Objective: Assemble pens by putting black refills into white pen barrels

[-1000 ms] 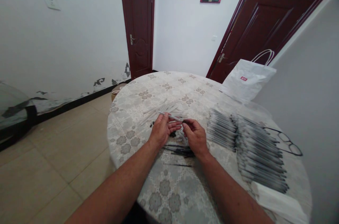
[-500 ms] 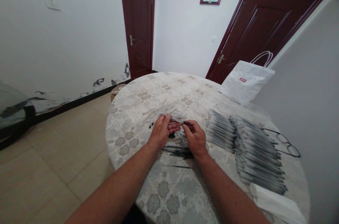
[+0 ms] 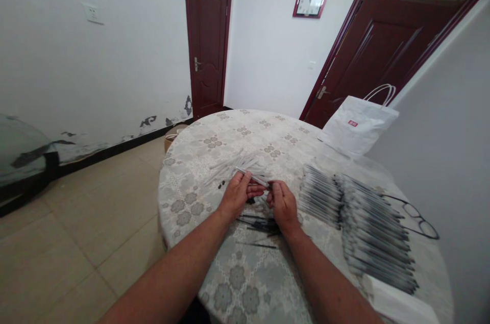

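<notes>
My left hand (image 3: 234, 196) grips a slim clear pen barrel (image 3: 254, 177) between thumb and fingers, tilted down to the right. At its near right end, the thumb and fingers of my right hand (image 3: 284, 205) are pinched together. Something small and dark shows at those fingertips, too small to name. Behind the hands lies a loose pile of whitish clear tubes (image 3: 245, 159). Small black pieces (image 3: 221, 184) sit left of the pile, and more show below my left fingers. Thin black sticks, like refills (image 3: 256, 223), lie between my wrists, partly hidden by my right hand.
Two rows of clear pens with dark ends (image 3: 321, 196) (image 3: 377, 234) lie at right. Beyond them are eyeglasses (image 3: 417, 217) and a white paper bag (image 3: 358, 127). A white packet (image 3: 398, 298) rests near the front right of the round table (image 3: 237, 283).
The view has shifted slightly, so everything sits a little lower. My right fingers have changed their grip at the barrel's end, now bunched more closely. My left hand still holds the barrel.
</notes>
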### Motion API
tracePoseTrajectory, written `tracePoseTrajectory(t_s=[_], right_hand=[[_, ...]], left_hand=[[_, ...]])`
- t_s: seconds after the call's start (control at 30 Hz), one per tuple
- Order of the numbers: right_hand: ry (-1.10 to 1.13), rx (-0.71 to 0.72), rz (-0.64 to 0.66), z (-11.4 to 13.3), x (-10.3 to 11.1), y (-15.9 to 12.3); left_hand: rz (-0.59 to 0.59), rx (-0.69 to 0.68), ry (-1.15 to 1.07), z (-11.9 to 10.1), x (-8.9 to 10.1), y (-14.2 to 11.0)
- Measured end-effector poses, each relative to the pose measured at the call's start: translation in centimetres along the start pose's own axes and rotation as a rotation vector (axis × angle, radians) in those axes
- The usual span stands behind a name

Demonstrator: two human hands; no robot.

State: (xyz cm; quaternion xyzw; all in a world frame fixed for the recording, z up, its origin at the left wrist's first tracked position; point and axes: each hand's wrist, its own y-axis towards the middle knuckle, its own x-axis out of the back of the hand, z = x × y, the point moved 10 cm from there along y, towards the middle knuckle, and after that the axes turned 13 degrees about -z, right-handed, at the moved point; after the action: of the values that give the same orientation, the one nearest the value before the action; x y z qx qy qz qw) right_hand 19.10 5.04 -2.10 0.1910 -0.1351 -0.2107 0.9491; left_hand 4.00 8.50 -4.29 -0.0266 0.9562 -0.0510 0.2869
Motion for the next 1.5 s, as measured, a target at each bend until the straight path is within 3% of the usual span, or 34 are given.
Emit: tracePoseTrajectory(t_s=[0.1,0.27,0.47,0.63,1.03,1.5], right_hand=[[0.049,0.013,-0.029,0.2,0.3,0.0],[-0.065,0.071,0.008,0.6,-0.1,-0.1],[-0.045,0.042,0.004,0.2,0.0,-0.1],[-0.087,0.134,0.004,1.2,0.1,-0.4],[-0.218,0.124,0.013,0.6,-0.2,-0.4],[-0.237,0.198,0.006,1.7,0.1,-0.6]], left_hand=[[-0.004,-0.001,-0.011,0.1,0.1,0.1],[-0.014,-0.002,-0.012,-0.2,0.1,0.0],[0.014,-0.003,-0.012,0.2,-0.2,-0.1],[0.023,-0.007,-0.025,0.4,-0.2,0.1],[0.009,0.017,-0.032,0.5,-0.3,-0.2],[0.001,0.028,-0.055,0.8,-0.3,-0.2]])
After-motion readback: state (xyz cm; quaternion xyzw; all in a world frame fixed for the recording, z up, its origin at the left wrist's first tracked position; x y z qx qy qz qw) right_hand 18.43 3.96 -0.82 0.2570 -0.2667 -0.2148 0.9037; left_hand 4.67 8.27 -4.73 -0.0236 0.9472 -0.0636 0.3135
